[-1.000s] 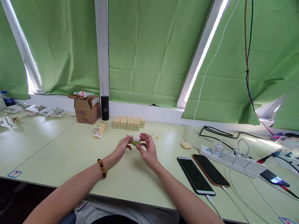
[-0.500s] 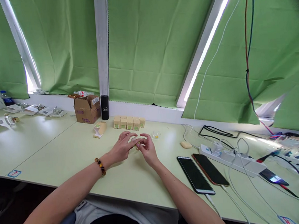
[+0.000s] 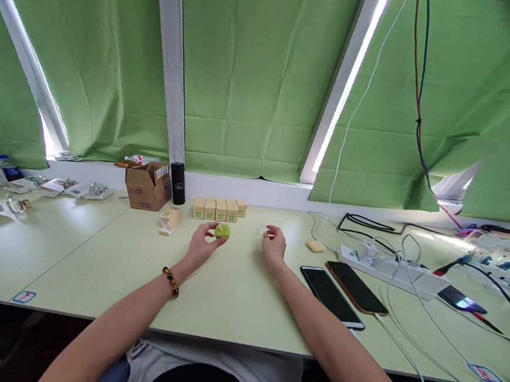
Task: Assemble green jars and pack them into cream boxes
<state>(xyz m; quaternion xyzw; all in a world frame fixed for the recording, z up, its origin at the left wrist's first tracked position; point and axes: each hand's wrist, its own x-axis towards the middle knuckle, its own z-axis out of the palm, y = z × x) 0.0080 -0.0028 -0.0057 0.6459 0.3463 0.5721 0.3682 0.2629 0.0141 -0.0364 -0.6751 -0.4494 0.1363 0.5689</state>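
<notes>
Between the thumb and fingers of my left hand (image 3: 201, 245) is a small rounded green block (image 3: 222, 232) with a yellow bit on top, held just above the table; its exact kind does not show. My right hand (image 3: 274, 245) has its fingers curled in a pinch at a small clear plastic piece (image 3: 260, 231), which they partly cover. Behind my left hand stands a row of several small tan boxes (image 3: 221, 210) with green labels. An opened tan box (image 3: 169, 220) lies farther left.
A brown carton (image 3: 147, 186) and a black cylinder (image 3: 178, 183) stand at the back. Two phones (image 3: 331, 297) (image 3: 357, 287), a cream-coloured block (image 3: 316, 246) and a white power strip (image 3: 394, 271) with tangled cables occupy the right side. A glass bottle (image 3: 14, 204) is far left.
My hands were together over the piece and have parted. The left keeps the green block, now plainly visible; the right has moved right to the clear plastic piece.
</notes>
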